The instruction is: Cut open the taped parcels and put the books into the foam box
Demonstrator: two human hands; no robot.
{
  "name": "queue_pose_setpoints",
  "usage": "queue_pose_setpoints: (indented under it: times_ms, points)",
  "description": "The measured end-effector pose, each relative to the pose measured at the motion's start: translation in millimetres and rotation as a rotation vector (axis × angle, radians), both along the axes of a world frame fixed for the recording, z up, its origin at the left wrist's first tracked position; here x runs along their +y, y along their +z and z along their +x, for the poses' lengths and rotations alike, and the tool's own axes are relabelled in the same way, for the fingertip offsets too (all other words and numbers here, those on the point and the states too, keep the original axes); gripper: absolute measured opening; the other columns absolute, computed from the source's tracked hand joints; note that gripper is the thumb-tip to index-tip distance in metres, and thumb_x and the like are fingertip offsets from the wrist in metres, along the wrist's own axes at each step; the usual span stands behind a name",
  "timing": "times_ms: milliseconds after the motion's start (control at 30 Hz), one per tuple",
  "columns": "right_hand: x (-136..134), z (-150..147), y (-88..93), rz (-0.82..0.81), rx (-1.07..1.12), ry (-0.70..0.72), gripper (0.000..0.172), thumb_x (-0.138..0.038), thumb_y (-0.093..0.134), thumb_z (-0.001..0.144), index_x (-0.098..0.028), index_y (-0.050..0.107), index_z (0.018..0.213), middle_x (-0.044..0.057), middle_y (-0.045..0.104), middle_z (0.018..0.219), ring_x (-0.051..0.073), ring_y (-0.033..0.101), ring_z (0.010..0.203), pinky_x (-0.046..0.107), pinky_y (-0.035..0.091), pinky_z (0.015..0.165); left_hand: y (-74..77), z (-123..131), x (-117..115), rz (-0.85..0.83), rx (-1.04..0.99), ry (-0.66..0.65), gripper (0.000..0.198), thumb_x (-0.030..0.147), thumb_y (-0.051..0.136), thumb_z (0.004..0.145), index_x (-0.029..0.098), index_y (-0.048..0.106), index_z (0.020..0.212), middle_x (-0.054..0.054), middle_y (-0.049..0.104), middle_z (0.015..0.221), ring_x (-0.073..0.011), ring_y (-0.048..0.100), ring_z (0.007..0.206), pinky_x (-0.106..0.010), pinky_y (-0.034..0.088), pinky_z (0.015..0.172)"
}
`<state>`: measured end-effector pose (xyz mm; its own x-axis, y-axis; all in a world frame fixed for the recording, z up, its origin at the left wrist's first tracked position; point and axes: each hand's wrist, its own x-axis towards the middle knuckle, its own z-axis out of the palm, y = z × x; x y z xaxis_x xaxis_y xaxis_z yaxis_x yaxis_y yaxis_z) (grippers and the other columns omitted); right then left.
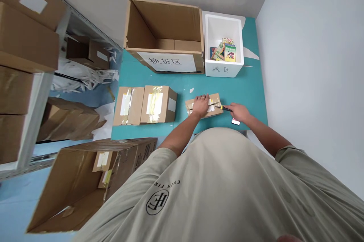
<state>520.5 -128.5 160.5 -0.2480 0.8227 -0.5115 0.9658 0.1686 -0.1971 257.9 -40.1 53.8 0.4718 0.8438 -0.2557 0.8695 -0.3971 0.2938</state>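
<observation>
A small cardboard box (217, 99) with a white label and clear tape lies slightly askew on the teal table. My left hand (201, 106) is laid across its left part, fingers bent over the far edge, holding it. In my right hand (239, 112) is a utility knife (226, 108) with a black and yellow handle, fingers closed round it. The blade end points left over the right part of the box, along a dark line in the top. Just below my right hand lies a phone (236, 121), partly covered.
Two taped cartons (155, 105) stand left on the table (184, 82). Behind are a large open carton (165, 22) and a white foam bin (224, 69) holding several booklets (230, 53). A big open carton (74, 189) and loaded shelves (42, 101) are at left. A wall (307, 63) borders the right.
</observation>
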Motion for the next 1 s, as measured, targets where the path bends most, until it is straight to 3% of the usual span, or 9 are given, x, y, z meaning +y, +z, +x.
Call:
queue_pose_setpoints:
  times_ms: [167, 333, 533, 767, 1000]
  points:
    - [9.4, -27.3, 23.7, -0.005, -0.214, 0.085, 0.066, -0.016, 0.038, 0.120, -0.031, 0.058, 0.182, 0.019, 0.077, 0.146, 0.033, 0.076, 0.124, 0.041, 0.055, 0.099, -3.1, -1.3, -3.9, 0.024, -0.007, -0.028, 0.070, 0.017, 0.032, 0.115, 0.005, 0.050, 0.181, -0.030, 0.066, 0.169, -0.0410, 0.061, 0.155, -0.056, 0.039, 0.133]
    - [2.8, -30.9, 32.8, 0.013, -0.289, 0.143, 0.068, -0.015, 0.033, 0.120, -0.025, 0.051, 0.185, 0.024, 0.076, 0.148, 0.036, 0.075, 0.128, 0.045, 0.052, 0.104, -4.9, -0.8, -6.5, 0.043, 0.002, -0.052, 0.071, 0.018, 0.028, 0.116, 0.001, 0.048, 0.182, -0.033, 0.065, 0.168, -0.0429, 0.060, 0.155, -0.057, 0.039, 0.132]
    - [-8.2, -26.5, 31.6, 0.003, -0.348, 0.132, 0.068, -0.016, 0.032, 0.121, -0.025, 0.045, 0.187, 0.025, 0.075, 0.149, 0.036, 0.075, 0.129, 0.044, 0.051, 0.103, -7.0, 2.3, -5.7, 0.045, -0.001, -0.050, 0.071, 0.017, 0.027, 0.116, 0.002, 0.049, 0.182, -0.033, 0.067, 0.166, -0.0429, 0.063, 0.151, -0.057, 0.041, 0.129]
    - [-3.5, -36.1, 17.7, 0.017, -0.318, 0.192, 0.068, -0.018, 0.032, 0.121, -0.025, 0.045, 0.187, 0.026, 0.075, 0.149, 0.035, 0.075, 0.128, 0.044, 0.051, 0.104, -5.0, -0.4, -10.4, 0.033, 0.002, -0.080, 0.070, 0.017, 0.030, 0.115, 0.003, 0.048, 0.181, -0.034, 0.067, 0.164, -0.0435, 0.062, 0.153, -0.058, 0.040, 0.130]
    - [-15.5, -23.9, 15.8, 0.024, -0.304, 0.093, 0.070, -0.019, 0.036, 0.118, -0.025, 0.044, 0.187, 0.028, 0.075, 0.145, 0.038, 0.076, 0.124, 0.048, 0.055, 0.103, 0.6, 1.5, -10.9, 0.015, 0.017, -0.076, 0.070, 0.018, 0.032, 0.115, 0.007, 0.046, 0.183, -0.031, 0.066, 0.167, -0.0416, 0.062, 0.154, -0.056, 0.039, 0.133]
